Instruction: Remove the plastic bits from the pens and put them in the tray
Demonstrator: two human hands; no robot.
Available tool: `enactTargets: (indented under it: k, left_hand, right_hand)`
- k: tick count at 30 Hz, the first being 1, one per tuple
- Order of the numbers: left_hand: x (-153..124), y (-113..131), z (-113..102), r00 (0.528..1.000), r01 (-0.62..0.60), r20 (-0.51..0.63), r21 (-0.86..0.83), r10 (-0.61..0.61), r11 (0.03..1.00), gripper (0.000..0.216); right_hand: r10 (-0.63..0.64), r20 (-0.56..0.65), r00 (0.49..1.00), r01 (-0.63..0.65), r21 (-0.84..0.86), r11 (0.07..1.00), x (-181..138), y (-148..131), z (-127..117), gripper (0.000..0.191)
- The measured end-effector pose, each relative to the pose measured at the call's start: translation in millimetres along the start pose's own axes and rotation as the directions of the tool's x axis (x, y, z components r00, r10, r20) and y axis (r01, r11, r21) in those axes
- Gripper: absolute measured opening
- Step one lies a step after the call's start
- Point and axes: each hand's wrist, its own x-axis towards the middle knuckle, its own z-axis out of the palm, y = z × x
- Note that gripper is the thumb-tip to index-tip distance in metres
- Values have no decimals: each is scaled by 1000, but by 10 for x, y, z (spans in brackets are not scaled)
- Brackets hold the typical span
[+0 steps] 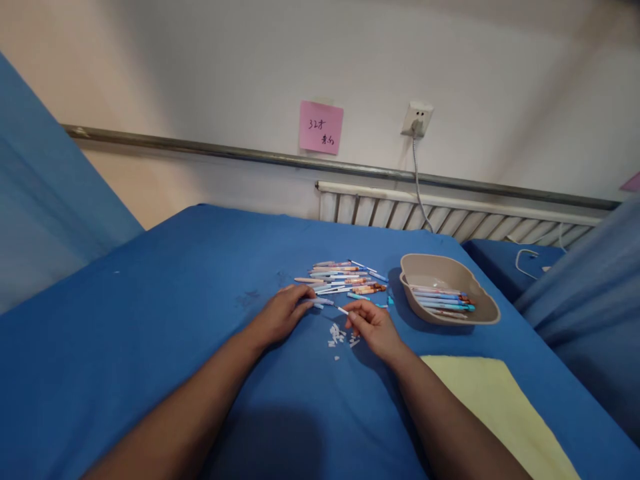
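Note:
My left hand (284, 312) is closed on the end of a pale lavender pen barrel (324, 301), low over the blue sheet. Between the thumb and fingers of my right hand (373, 325) is a thin white pen refill (342, 310), its dark tip pointing at the barrel's front end. Whether tip and barrel touch is too small to tell. Just beyond my hands lies a loose pile of pens and pen parts (345, 272) in white, blue, peach and orange. Small white bits (336, 335) are scattered on the sheet below my fingers.
A beige plastic basin (487, 310) with several pens inside stands to the right. Nearer me lies a yellow cloth (493, 393), partly under my right forearm. Behind the bed are a radiator (380, 208) and a wall socket (418, 120) with a plugged-in cable. Blue curtains hang at both sides.

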Motion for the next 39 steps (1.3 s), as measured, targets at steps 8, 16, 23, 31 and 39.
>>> enactTargets:
  k: [8, 16, 23, 31, 39]
  left_hand:
    - [1, 9, 1, 998, -66, 17, 46, 65, 997, 17]
    - [-13, 19, 18, 991, -124, 62, 124, 117, 985, 18]
    - [-29, 115, 20, 983, -172, 82, 85, 165, 981, 19]
    - [-59, 230, 147, 977, -108, 178, -38, 113, 993, 18]
    - [-94, 302, 349, 969, 31, 246, -273, 38, 962, 18]
  right_hand:
    - [3, 5, 1000, -3, -2, 1000, -16, -25, 7, 20]
    - [30, 21, 999, -29, -34, 999, -17, 0, -5, 18]
    - [41, 20, 999, -39, -106, 994, -4, 38, -23, 18]
    - [3, -57, 998, -14, -201, 980, 1, 50, -33, 19]
    - [-27, -114, 993, 16, -98, 995, -46, -115, 16, 37]
